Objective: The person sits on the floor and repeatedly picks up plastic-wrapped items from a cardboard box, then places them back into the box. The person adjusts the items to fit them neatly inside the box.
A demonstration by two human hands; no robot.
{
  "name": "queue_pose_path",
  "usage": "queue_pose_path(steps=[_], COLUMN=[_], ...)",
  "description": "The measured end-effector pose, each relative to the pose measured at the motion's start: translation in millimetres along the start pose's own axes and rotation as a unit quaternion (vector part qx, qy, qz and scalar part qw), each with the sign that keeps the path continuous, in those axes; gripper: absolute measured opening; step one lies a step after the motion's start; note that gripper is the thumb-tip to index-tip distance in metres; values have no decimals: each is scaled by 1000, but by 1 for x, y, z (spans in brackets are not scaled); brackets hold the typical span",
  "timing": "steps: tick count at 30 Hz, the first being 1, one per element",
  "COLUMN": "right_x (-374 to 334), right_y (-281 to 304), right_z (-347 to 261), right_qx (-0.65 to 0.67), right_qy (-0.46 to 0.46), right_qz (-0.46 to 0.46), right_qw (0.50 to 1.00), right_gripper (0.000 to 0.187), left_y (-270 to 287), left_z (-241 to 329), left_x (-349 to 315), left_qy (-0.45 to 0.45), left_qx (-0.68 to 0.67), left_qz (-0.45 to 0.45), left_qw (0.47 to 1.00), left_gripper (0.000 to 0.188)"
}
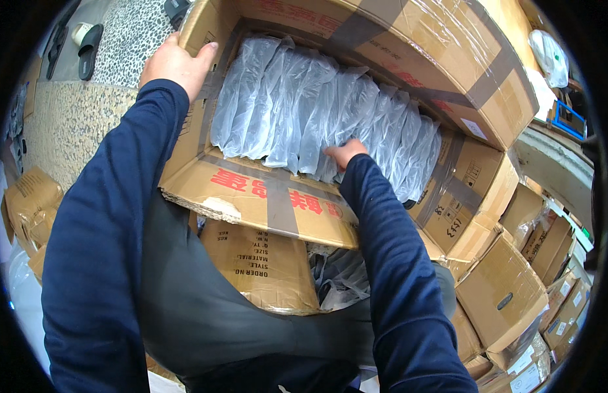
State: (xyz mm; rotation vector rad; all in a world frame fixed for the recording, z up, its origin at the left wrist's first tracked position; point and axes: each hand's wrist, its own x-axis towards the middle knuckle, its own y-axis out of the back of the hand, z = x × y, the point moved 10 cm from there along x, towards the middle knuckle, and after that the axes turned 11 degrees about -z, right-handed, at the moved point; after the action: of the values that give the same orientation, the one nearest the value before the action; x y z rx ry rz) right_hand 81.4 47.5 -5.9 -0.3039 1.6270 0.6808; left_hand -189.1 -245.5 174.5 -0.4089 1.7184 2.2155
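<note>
A large open cardboard box [284, 209], with red printing and brown tape, tilts in front of me. Inside it stands a tight row of several grey items in clear plastic bags [278, 105]; what they are I cannot make out. My left hand [176, 65] grips the box's left wall at the upper corner, thumb inside and fingers over the edge. At the near side of the row, right of its middle, my right hand [348, 154] has its fingers curled at the top of one plastic bag, with the fingertips partly hidden.
Below the near flap lies another taped carton [258, 262], with dark bagged items [343, 278] beside it. More cartons [503, 295] are stacked at the right, and one wrapped carton [32, 203] sits at the left. Slippers [88, 52] rest on the patterned floor.
</note>
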Motion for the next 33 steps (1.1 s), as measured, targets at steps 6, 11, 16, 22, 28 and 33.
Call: queue_pose_path(steps=[6,11,16,22,28,33], right_x=[-26,-44,-31,-20,-31,-44], right_y=[7,13,-12,-21,-8,-5], right_z=[-14,-35,-76,-115,-128,-150], right_qx=[-49,-134,-340,-505,-573,-629], right_qy=[28,67,135,197,209,233], right_qz=[194,330,304,279,265,200], right_qw=[979,932,880,793,747,714], right_gripper=[104,99,68,65,56,42], left_y=[-2,2,-1,-3,-3,-2], left_z=[0,1,-1,-2,-5,-4], left_x=[0,-4,-6,-3,-5,-7], left_qy=[6,20,31,20,24,30], left_qx=[-4,8,-20,-25,-32,-39], left_qz=[-18,0,-23,-34,-19,-24], left_qw=[1000,1000,999,999,999,998], left_gripper=[87,82,84,84,87,87])
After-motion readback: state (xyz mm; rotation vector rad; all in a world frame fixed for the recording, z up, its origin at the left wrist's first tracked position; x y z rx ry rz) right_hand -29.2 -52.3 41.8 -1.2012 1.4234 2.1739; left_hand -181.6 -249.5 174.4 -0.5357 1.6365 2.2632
